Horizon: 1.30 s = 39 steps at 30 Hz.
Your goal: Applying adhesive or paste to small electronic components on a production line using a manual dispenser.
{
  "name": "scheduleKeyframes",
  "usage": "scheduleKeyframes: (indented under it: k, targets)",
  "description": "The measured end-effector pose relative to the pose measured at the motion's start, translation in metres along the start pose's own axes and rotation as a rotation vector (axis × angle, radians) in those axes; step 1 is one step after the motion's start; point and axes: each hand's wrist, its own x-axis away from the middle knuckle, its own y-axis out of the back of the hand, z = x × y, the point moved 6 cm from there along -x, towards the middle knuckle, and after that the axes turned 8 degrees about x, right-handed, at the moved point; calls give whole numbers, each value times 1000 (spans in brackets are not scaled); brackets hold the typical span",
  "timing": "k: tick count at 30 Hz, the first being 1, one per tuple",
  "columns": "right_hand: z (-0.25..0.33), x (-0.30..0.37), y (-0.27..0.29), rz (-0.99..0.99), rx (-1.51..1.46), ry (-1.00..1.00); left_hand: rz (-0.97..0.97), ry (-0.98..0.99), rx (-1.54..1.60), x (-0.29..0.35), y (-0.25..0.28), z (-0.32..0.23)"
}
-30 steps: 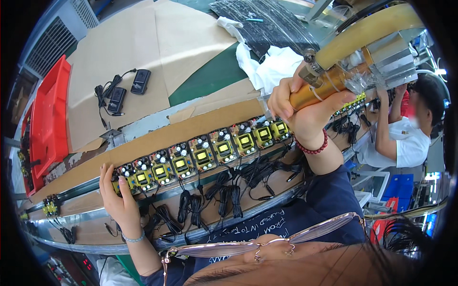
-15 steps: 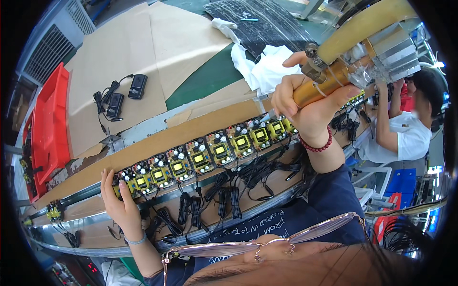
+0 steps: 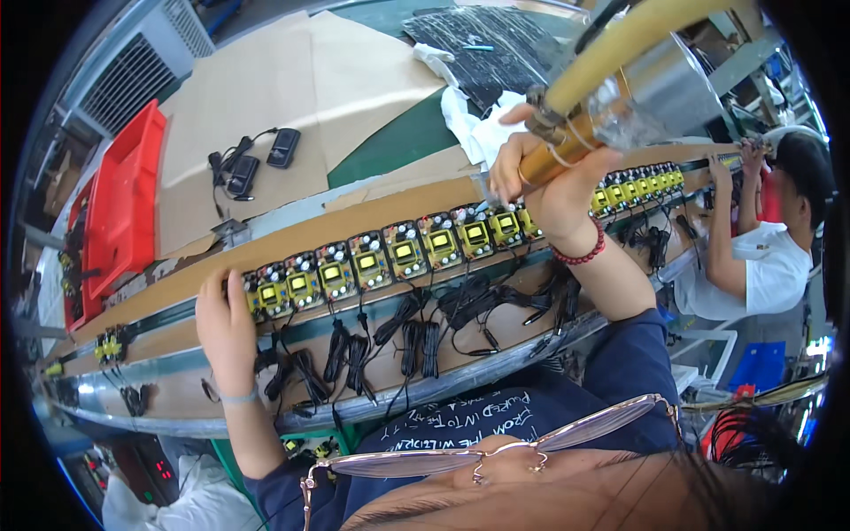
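A long row of yellow-and-black circuit boards (image 3: 405, 252) sits side by side in black trays along the bench. My left hand (image 3: 227, 332) is closed at the row's left end, fingers and thumb about the end circuit board (image 3: 268, 296), which they partly hide. Gripped in my right hand (image 3: 567, 195) is a gold-coloured tubular dispensing gun (image 3: 553, 159), joined to a thick yellow hose (image 3: 633, 49). Its slim metal tip points down left, close to the boards' upper edge; whether it touches cannot be made out. Coiled black cables (image 3: 412, 345) hang from the boards' near side.
Two black power adapters (image 3: 283, 148) with cords lie on brown cardboard (image 3: 221, 97) beyond the row. A red bin (image 3: 124, 208) stands far left. White cloth (image 3: 482, 128) lies behind my right hand. A small separate board group (image 3: 111, 345) sits left. Another person (image 3: 753, 257) works far right.
The whole view has shifted, with the bench sitting slightly further right. My right hand has tilted the dispensing gun and its tip is slightly further left. My left hand's fingers are drawn closer together.
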Motion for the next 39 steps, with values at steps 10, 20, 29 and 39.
scheduleKeyframes:
  k: [10,20,29,39]
  targets:
    - [38,31,-5,-20,-255,31,220,-713,111,33,-108,-166]
    - [11,46,-28,62,-68,-9,377,-732,70,28,-135,-170]
    - [4,42,-33,64,-85,-3,403,-746,74,26,-137,-168]
    - [4,43,-29,90,-51,-2,428,-747,71,27,-137,-172]
